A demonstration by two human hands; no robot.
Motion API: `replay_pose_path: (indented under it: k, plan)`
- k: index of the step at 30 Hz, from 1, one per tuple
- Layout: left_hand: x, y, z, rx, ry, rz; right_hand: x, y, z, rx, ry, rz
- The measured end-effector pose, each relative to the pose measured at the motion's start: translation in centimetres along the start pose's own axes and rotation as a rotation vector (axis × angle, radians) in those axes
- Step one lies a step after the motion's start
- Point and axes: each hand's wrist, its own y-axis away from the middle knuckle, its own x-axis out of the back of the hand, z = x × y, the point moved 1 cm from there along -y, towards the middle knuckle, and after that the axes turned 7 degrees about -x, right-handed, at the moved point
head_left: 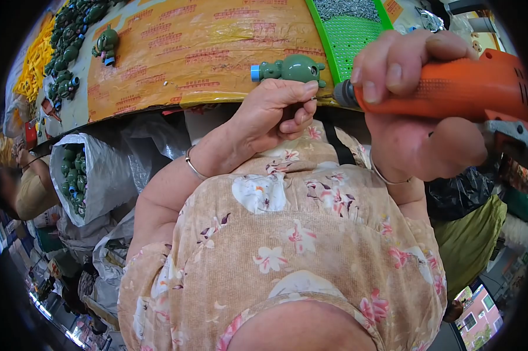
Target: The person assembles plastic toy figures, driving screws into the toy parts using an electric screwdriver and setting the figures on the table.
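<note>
My right hand (416,111) is wrapped round an orange electric drill (451,88), whose black chuck points left. The drill's thin bit reaches toward the fingertips of my left hand (278,111). That hand's thumb and forefinger are pinched together at the table's front edge; a tiny glint shows at their tips, too small to name. Just beyond the left hand, a dark green toy figure (299,68) lies on its side, with a light blue piece (254,73) at its left end. My left hand hides part of its lower side.
A green perforated tray (350,50) holds small metal screws (349,8) at its far end. Another green figure (106,44) lies on the taped cardboard (217,44). More figures (65,47) and yellow parts (34,61) are piled left. A white sack (103,175) holds figures. Another person's arm (36,184) shows at left.
</note>
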Motion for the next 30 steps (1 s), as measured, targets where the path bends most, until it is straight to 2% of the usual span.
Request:
replay_pose_path:
  k: [12, 15, 18, 21, 22, 25, 30]
  plan:
    - [0.0, -0.2, -0.3, 0.026, -0.032, 0.057, -0.3, 1.0, 1.1, -0.028, -0.025, 0.085]
    - [-1.2, 0.3, 0.6, 0.068, -0.189, 0.11, -0.4, 1.2, 0.6, -0.074, -0.006, 0.135]
    - [-1.0, 1.1, 2.2, 0.139, -0.438, 0.052, -0.3, 1.4, 0.9, -0.063, -0.012, 0.182]
    - [-0.6, 1.5, 2.0, -0.387, -0.946, -0.018, 0.5, 1.8, 2.0, -0.043, -0.017, 0.25]
    - [-0.9, 1.9, 2.8, -0.355, -1.151, 0.072, 0.9, 2.0, 2.5, -0.048, -0.01, 0.29]
    - [-1.4, 0.2, 3.7, -1.078, -1.809, 0.043, 1.3, 1.9, 3.5, -0.04, 0.09, 0.379]
    - [-0.3, -2.0, 3.0, -0.826, -2.04, -0.017, 0.8, 1.5, 4.4, -0.031, 0.143, 0.414]
